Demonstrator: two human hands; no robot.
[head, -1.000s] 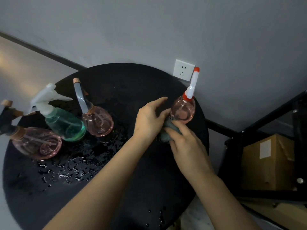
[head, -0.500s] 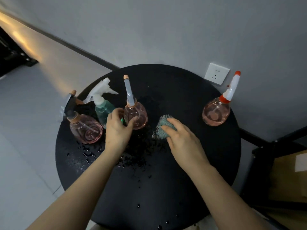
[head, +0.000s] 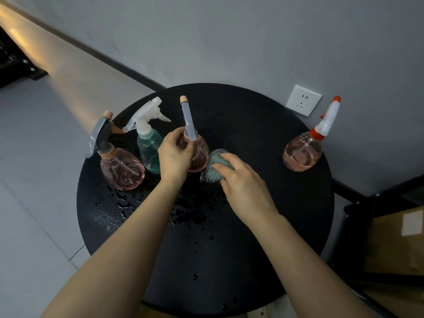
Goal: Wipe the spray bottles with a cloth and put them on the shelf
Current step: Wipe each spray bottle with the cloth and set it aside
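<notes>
On the round black table [head: 263, 226], 4 spray bottles stand upright. Farthest left is a pink bottle with a dark trigger head [head: 121, 168], and touching its right side is a green bottle with a white trigger head [head: 149, 148]. Water drops [head: 110, 214] lie on the table in front of these 2. Next, the left hand [head: 174, 157] grips the neck of a pink bottle with a clear sprayer and tan tip [head: 197, 152], fingers curled round it. Just beside that bottle's right side, the right hand [head: 241, 182] holds a bunched green cloth [head: 218, 168] under curled fingers, the cloth touching the bottle and the table. Well apart, near the table's right edge, stands a pink bottle with a red-tipped white sprayer [head: 302, 152]. A white socket [head: 303, 100] sits on the wall behind it. At far right a black shelf frame [head: 376, 198] holds a cardboard box [head: 399, 244].
</notes>
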